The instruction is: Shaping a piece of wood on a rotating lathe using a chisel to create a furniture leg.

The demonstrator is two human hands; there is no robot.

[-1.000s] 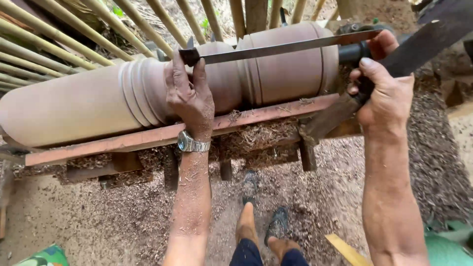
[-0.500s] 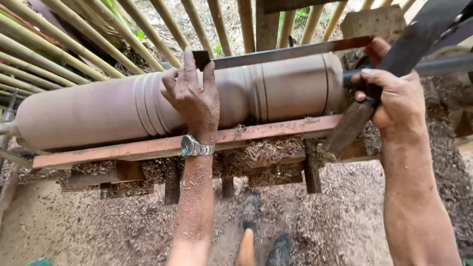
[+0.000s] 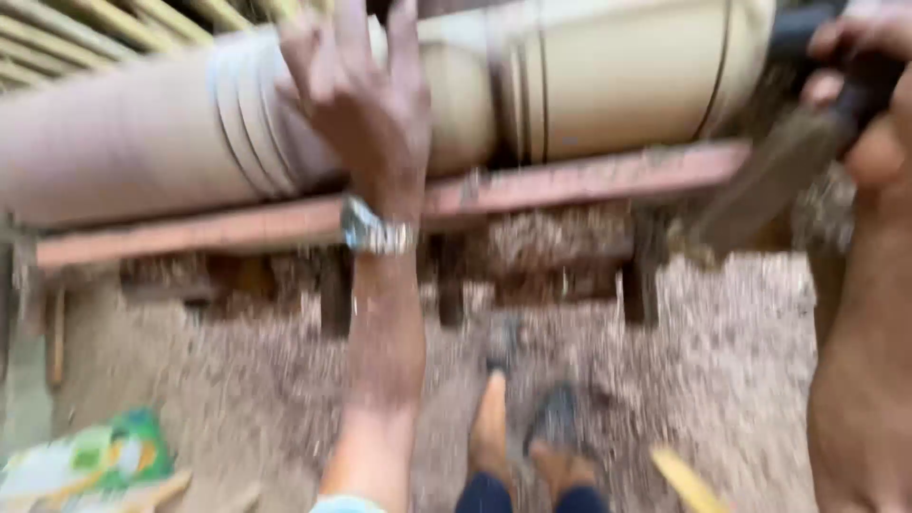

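Pale, grooved wooden log [image 3: 589,85] lies across a rusty metal rail [image 3: 570,185]. Left hand [image 3: 366,104] rests flat on it, fingers spread; right hand [image 3: 869,95] grips a dark tool handle [image 3: 807,33], mid-shaping.

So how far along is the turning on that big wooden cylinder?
Partly shaped: the wooden cylinder is rounded, with grooves cut mid-length. In hand: the left hand rests on it, and the right hand grips a dark tool handle. The left stretch still looks plain. The picture is blurred.
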